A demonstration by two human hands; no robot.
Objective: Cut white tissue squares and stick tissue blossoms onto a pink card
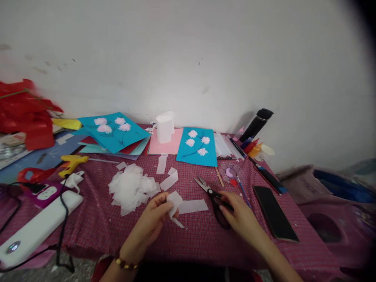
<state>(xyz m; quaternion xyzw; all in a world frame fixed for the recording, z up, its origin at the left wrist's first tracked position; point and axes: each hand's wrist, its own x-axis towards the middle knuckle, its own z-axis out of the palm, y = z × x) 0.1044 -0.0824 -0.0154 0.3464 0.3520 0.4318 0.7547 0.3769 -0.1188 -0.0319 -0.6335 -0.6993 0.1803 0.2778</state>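
While pinching a folded paper piece (175, 198) above the surface (117, 239) with the left fingers (163, 208), touches the scissors (210, 191) with the right fingers (230, 198), cannot tell whether closed around them; apparently has a heap of cut paper (132, 188) done, a few longer strips (194, 206) remaining.

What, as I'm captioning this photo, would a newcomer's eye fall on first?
A blue card with pale flowers at the back centre and another blue card at the back left would probably catch the eye first. Next comes the heap of white paper on the checked cloth, beyond and left of the left hand.
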